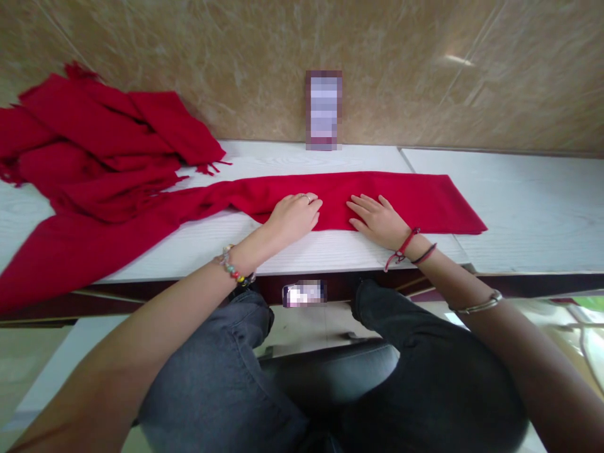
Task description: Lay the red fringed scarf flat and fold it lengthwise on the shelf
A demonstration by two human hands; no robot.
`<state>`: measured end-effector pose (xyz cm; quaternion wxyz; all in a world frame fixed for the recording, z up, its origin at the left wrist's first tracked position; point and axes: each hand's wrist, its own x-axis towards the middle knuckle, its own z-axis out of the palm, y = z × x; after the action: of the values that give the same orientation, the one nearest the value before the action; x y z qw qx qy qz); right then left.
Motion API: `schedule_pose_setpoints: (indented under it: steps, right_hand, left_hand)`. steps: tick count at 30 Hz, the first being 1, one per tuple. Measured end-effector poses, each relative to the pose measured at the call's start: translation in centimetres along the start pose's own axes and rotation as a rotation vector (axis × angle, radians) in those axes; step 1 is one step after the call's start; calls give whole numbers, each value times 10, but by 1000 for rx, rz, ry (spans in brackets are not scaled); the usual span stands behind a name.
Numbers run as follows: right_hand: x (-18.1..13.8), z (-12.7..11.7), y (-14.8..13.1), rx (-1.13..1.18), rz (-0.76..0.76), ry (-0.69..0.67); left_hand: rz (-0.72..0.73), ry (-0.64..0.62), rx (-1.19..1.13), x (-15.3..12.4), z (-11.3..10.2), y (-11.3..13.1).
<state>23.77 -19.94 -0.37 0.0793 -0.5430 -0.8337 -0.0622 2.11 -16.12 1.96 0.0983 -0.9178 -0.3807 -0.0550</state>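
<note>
A long red scarf [415,198] lies along the white tabletop, its right part spread smooth in a flat folded band. Toward the left it narrows into wrinkles and runs to a loose end that hangs over the front edge. My left hand [293,216] rests palm down on the band, fingers slightly bent against the cloth, with a ring on one finger. To its right, my right hand [377,220] lies flat on the same band, fingers spread. Heaped at the far left is more red fringed cloth [104,135]; whether it joins the scarf I cannot tell.
The white table [528,207] is narrow and backs onto a tan marbled wall [401,56]. A blurred upright rectangle [324,110] stands against the wall at centre. Another small blurred object [304,294] sits below the front edge. A dark seat [330,371] shows between my legs.
</note>
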Motion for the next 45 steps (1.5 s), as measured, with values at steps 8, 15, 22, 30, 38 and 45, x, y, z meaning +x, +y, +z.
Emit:
schedule_pose_setpoints:
  steps: [8,15,22,30,38,45]
  right_hand:
    - [-1,-7,-14,14,23,70]
    - [0,-9,-29,212,-225,84]
    - [6,5,-26,312,-205,134]
    - [5,6,-19,314,-126,301]
    - [11,4,-13,386,-6,397]
    - [14,3,-11,403,30,410]
  left_hand:
    - [-107,-96,94,-45,-25,-9]
    - [-133,-156,113,-45,-20,-15]
    - [-200,-79,86,-32,-13,-21]
    - [-266,24,-63,-29,-7,-30]
    - [-137,231,-49,-18,-4,-25]
    - [128,222,52,-12,1,-15]
